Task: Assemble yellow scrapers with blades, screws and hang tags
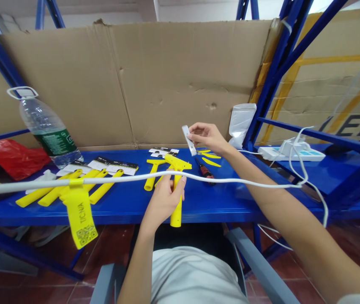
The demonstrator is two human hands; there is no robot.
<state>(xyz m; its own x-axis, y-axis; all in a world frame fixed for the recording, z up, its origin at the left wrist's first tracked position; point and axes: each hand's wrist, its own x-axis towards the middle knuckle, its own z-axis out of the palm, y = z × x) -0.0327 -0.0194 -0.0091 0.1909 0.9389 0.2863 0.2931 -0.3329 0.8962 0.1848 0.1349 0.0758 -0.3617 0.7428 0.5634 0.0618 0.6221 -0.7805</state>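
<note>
My left hand (pixel 162 204) is wrapped round the handle of a yellow scraper (pixel 176 213), its wide head pointing away from me. Pinched in the fingers of my right hand (pixel 210 137) is a flat, pale metallic strip (pixel 189 141), raised just beyond the scraper's head. Another yellow scraper (pixel 151 179) lies left of the held one, and part of one more shows behind my left hand. Several curved yellow strips (pixel 211 161) lie below my right hand. A dark screwdriver with red parts (pixel 205 172) rests beside them.
Several yellow scrapers with black-and-white cards (pixel 107 185) lie at left, near a large water bottle (pixel 51 131) and a red bag (pixel 18 156). A white cable (pixel 224 180) with a yellow tag (pixel 80 215) crosses in front. A power strip (pixel 294 153) stands right; cardboard (pixel 180 84) backs the blue shelf.
</note>
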